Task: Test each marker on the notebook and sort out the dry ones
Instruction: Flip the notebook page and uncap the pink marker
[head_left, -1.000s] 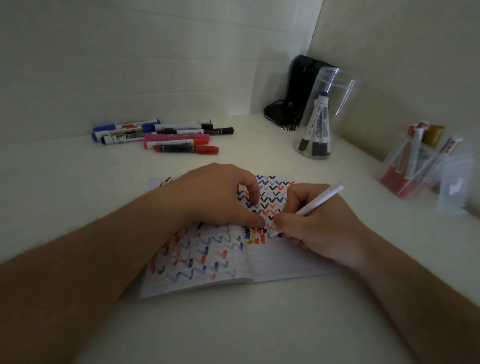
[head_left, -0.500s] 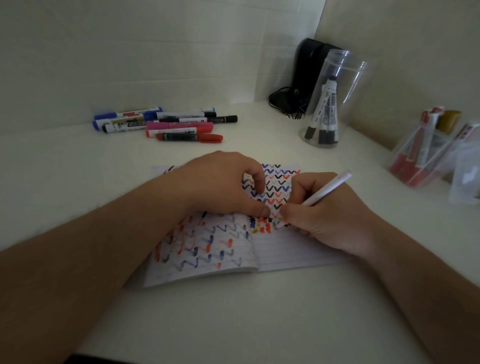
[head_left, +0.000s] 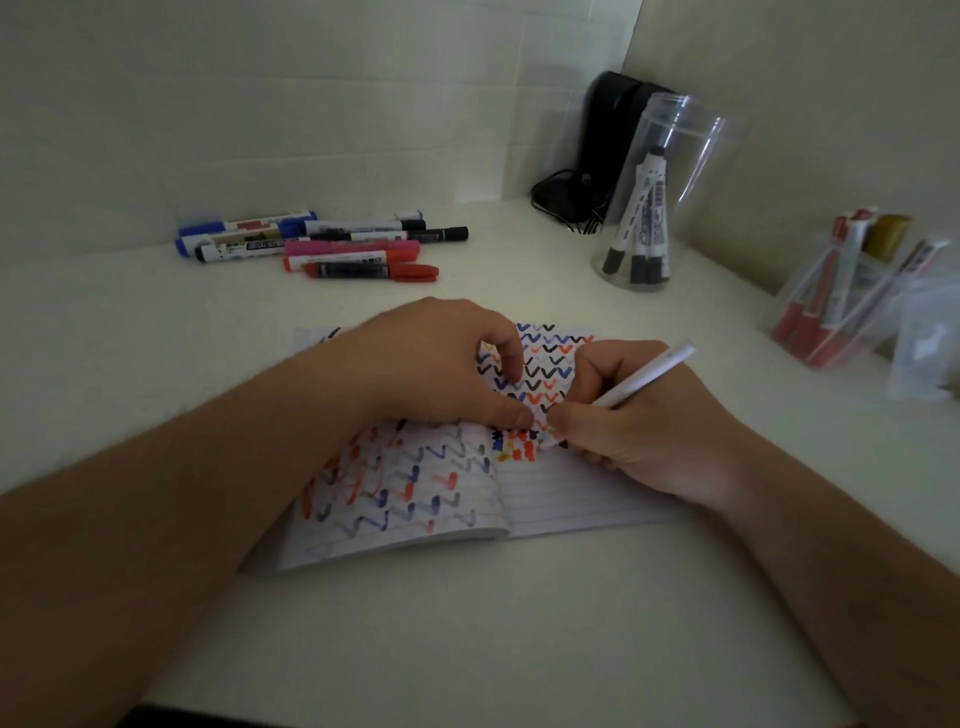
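Note:
An open lined notebook (head_left: 571, 499) lies on the white desk, its pages full of red, blue and black zigzags and ticks. My left hand (head_left: 431, 364) presses on the notebook, fingers curled, thumb tip near the fold. My right hand (head_left: 639, 426) grips a white marker (head_left: 649, 374), its tip down on the right page next to small red and black marks. A row of several capped markers (head_left: 322, 244) lies at the back left.
A clear jar (head_left: 670, 156) holds black-capped white markers at the back right. A second clear container (head_left: 810, 317) with red markers stands at the far right beside a frosted box (head_left: 924, 353). A black device with a cord (head_left: 597, 150) sits in the corner.
The view has shifted slightly; both hands stay on the notebook, and the right hand's marker tip has moved a little over the page.

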